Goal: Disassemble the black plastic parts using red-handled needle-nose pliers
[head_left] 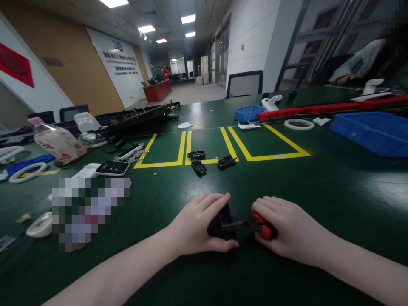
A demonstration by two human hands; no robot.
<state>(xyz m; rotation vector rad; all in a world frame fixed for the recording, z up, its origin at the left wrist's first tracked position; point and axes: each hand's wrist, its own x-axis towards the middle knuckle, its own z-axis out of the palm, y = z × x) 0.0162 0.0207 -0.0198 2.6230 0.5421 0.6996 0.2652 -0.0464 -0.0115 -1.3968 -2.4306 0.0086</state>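
Note:
Between the thumb and fingers of my left hand (202, 225) is a black plastic part (216, 226), partly hidden by the hand. My right hand (283, 225) is wrapped round the red handles of needle-nose pliers (244, 225). The pliers point left, and their jaw tips reach the black part's right side. Whether the tips grip something there, I cannot tell. Beyond my hands several small black plastic pieces (199, 168) lie at the middle yellow-taped rectangle (210, 162).
On the green table (318, 191), a blue bin (371, 134) and a tape roll (298, 124) stand right. A small blue tray (248, 113) is farther back. At left lie a white-edged device (113, 168) and a bottle (59, 142). Someone's sleeve (360, 61) shows far right.

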